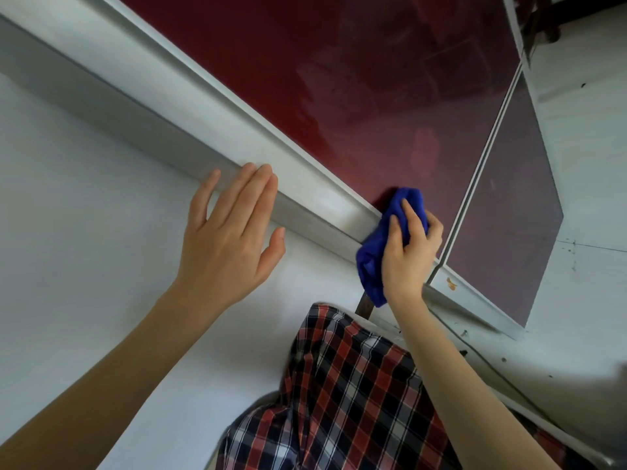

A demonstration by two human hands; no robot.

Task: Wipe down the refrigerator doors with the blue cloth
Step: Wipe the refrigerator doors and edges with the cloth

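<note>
While the left hand (230, 239) lies flat, the right hand (409, 252) grips the blue cloth (373, 259).

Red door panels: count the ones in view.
2. The large red panel fills the upper middle, cloth pressed on it; the smaller panel sits right of the dividing gap.

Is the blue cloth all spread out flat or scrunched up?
Scrunched up. The blue cloth is bunched in the right hand, pressed against the red door.
</note>
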